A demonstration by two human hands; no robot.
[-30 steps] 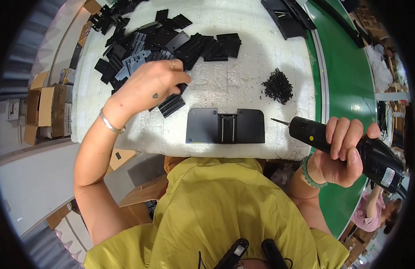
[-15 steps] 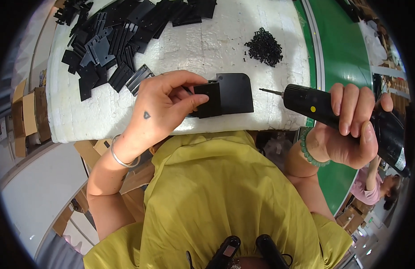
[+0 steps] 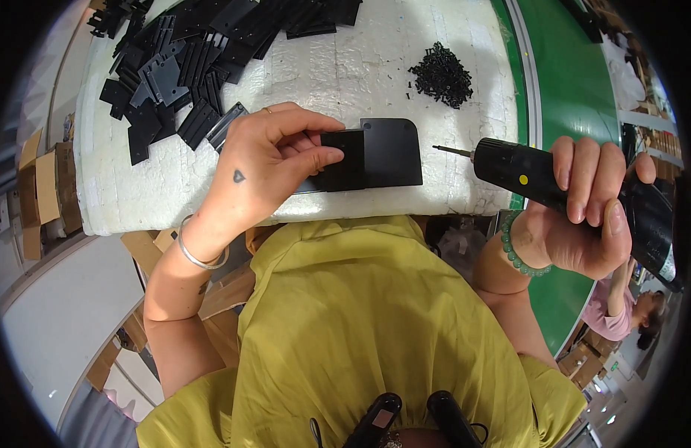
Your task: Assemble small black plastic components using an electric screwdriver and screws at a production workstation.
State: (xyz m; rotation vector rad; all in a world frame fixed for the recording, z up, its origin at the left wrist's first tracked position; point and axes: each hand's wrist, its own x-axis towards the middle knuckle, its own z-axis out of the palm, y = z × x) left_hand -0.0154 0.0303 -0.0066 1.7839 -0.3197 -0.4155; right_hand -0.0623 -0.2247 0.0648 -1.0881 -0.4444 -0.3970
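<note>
My left hand point(image 3: 267, 164) pinches a small black plate point(image 3: 344, 166) between thumb and fingers. That piece overlaps the left part of a larger black plate point(image 3: 392, 153) with rounded corners, lying near the front edge of the white work surface. My right hand point(image 3: 584, 209) is wrapped round a black electric screwdriver point(image 3: 517, 172) with a yellow dot on its body. Its thin bit points left, a short way right of the larger plate and apart from it. My left fingers and palm hide the left end of the plates.
Many black plates and brackets point(image 3: 189, 67) are heaped at the far left of the white padded table point(image 3: 323, 82). A pile of small black screws point(image 3: 441, 76) lies at the far right. Beyond a metal edge runs a green surface point(image 3: 566, 112). An open cardboard box point(image 3: 58, 183) stands at left.
The small plate in my left hand has tilted down flatter against the larger plate, and the hand has shifted slightly left and away from me. My right hand and the screwdriver have hardly moved.
</note>
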